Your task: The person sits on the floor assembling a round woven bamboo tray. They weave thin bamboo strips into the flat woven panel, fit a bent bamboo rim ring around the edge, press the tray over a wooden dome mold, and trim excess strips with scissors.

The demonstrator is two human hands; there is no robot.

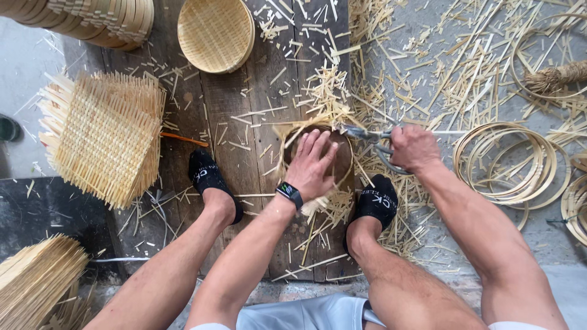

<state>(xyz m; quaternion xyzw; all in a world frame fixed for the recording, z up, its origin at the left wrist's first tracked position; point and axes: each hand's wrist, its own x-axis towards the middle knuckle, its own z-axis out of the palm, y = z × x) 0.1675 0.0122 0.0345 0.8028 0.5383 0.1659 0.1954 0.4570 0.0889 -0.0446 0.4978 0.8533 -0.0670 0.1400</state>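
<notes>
Head view: left hand [310, 166] spread flat, pressing a half-made basket [342, 160] onto the plank [208, 104] between the feet. Right hand [413, 148] clenched round shears [370, 138], blades at the basket's rim among the stray ends. The weave looks light, springy and splintery; best held by flat pressure in the middle or at the hoop. Nearby: woven mats [105, 138] left, finished basket [215, 33] ahead, hoops [512, 164] right. Offcuts litter everything.

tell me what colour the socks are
Black socks, with light lettering; the head view shows them.
</notes>
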